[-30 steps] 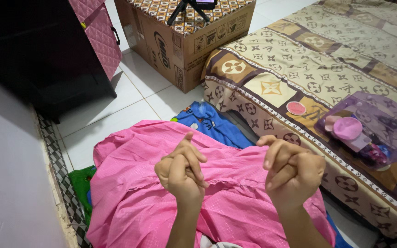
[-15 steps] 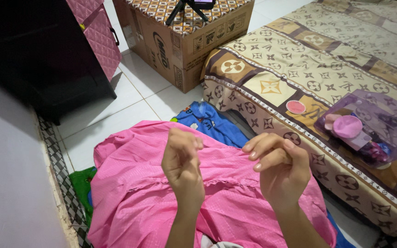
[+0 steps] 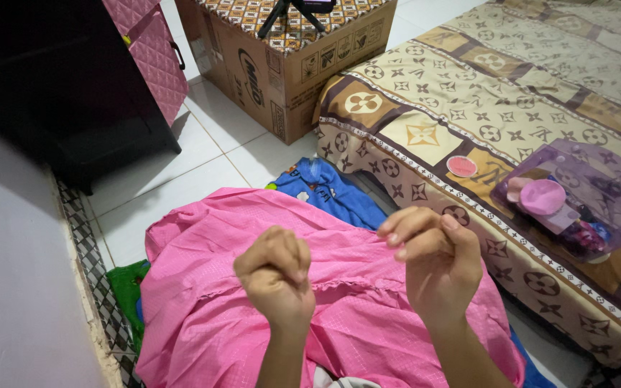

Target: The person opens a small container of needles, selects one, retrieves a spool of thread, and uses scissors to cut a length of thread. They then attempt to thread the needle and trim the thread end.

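Note:
Both my hands are raised above a pink cloth [image 3: 253, 237] spread over my lap and the floor. My left hand [image 3: 276, 280] is curled into a fist, thumb pressed over the fingers, with nothing visible in it. My right hand [image 3: 436, 262] is a little higher and to the right, its fingers bent inward and the fingertips close to the thumb. I see nothing between them. The two hands are apart and neither touches the cloth.
A blue garment [image 3: 332, 190] and a green cloth [image 3: 125, 284] poke out from under the pink cloth. On the right lies a patterned mattress [image 3: 468, 93] with a clear purple box [image 3: 598, 194] and a round pink lid [image 3: 461, 166]. Beyond stand a cardboard box [image 3: 282, 68], a black cabinet [image 3: 59, 86] and a pink quilted case [image 3: 159, 57].
My left hand has closed from raised fingers into a fist and dropped slightly. My right hand has curled its fingers further in and stayed to the right.

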